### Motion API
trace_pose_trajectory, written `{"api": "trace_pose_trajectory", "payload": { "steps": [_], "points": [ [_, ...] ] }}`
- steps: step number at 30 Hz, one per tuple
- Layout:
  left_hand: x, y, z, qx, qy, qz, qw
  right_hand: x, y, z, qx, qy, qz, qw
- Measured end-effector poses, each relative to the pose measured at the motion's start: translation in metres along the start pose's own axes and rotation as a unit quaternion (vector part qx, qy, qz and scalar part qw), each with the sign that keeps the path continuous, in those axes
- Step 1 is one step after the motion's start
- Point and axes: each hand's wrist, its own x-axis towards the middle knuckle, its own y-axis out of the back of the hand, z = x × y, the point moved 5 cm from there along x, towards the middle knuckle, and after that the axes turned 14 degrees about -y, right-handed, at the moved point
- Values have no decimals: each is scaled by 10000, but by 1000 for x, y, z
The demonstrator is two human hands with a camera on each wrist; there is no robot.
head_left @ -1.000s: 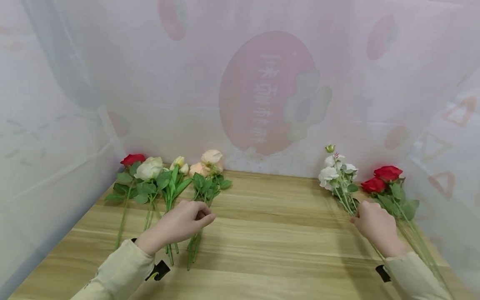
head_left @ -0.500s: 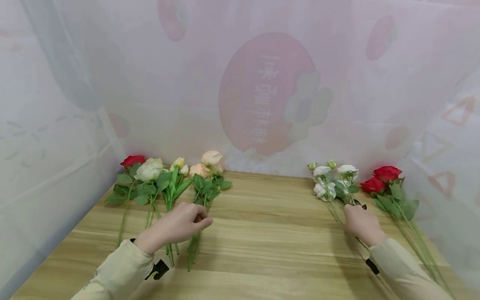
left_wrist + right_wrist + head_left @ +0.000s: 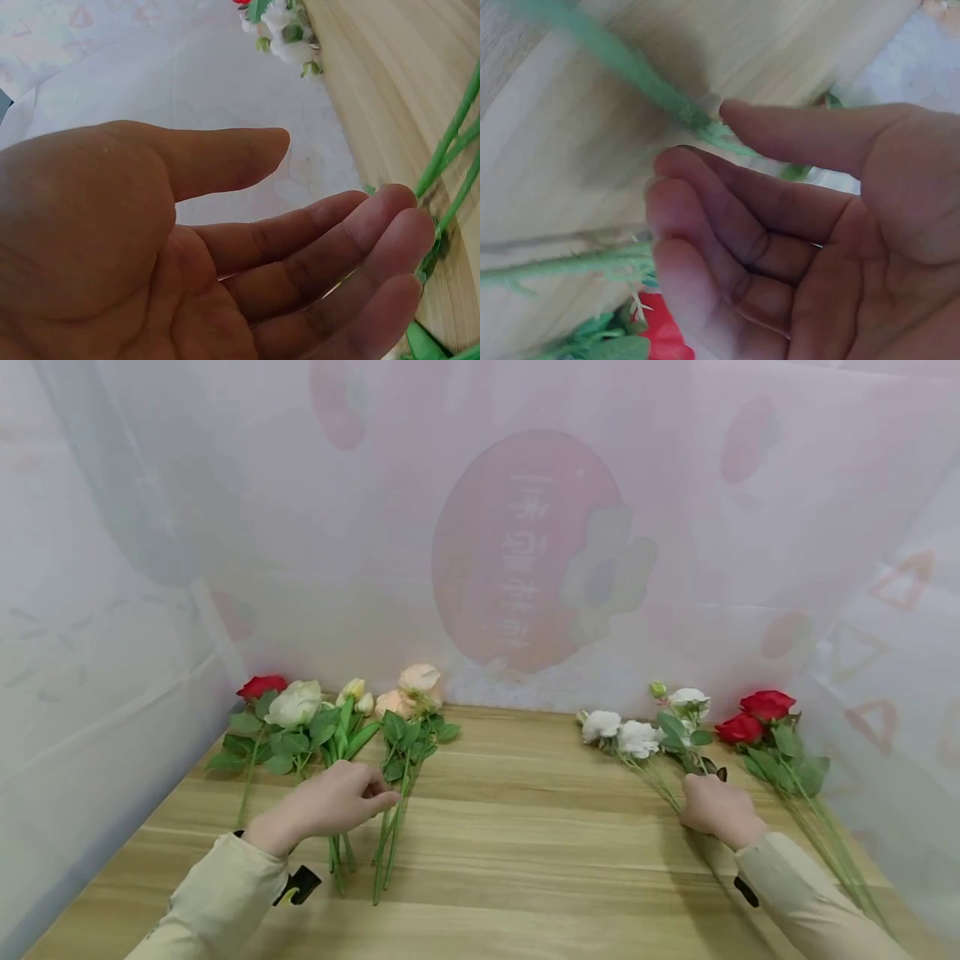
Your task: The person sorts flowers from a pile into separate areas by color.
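Bent but loose, my right hand (image 3: 722, 812) hovers over the table's right side among white flowers (image 3: 637, 739). In the right wrist view a blurred green stem (image 3: 641, 75) crosses the gap between thumb and fingers, which stand apart around it. The white blooms lean left, their stems running to the hand. More white flowers (image 3: 688, 702) with leaves lie just beyond it. My left hand (image 3: 330, 806), thumb and fingers apart and holding nothing, hangs over the left stems. Its nearest things are the peach roses (image 3: 418, 678) and yellow tulips (image 3: 352, 690).
Two red roses (image 3: 767, 703) with long stems lie at the right edge. At the far left are another red rose (image 3: 262, 687) and a large cream-white rose (image 3: 295, 704). A printed cloth (image 3: 525, 552) walls the wooden table (image 3: 525, 877) at the back and sides.
My right hand has moved left, then stayed nearly in place while the white flowers spread apart and tipped left and down. My left hand has shifted slightly left. The view has turned a little.
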Motion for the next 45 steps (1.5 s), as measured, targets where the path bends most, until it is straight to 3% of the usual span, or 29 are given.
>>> {"api": "trace_pose_trajectory", "payload": {
  "steps": [5,11,18,23,28,34,45],
  "points": [
    [-3,5,-9,-12,154,-20,9999,-10,9,-5,-44,-31,75,10000],
    [0,1,-17,-44,184,-68,9998,-25,16,-17,87,0,385,9992],
    [2,-3,-24,58,269,-10,9996,-42,24,-38,818,-18,529,9952],
    [5,-9,-35,331,540,127,9979,-58,26,-66,1403,347,657,9873],
    [6,-15,-42,566,952,281,9935,-70,23,-100,1692,743,523,9814],
    [6,-23,-46,619,1210,257,9904,-74,18,-122,1879,824,396,9779],
    [9,-30,-49,988,1230,444,9865,-71,11,-130,1815,1020,397,9773]
  ]
}}
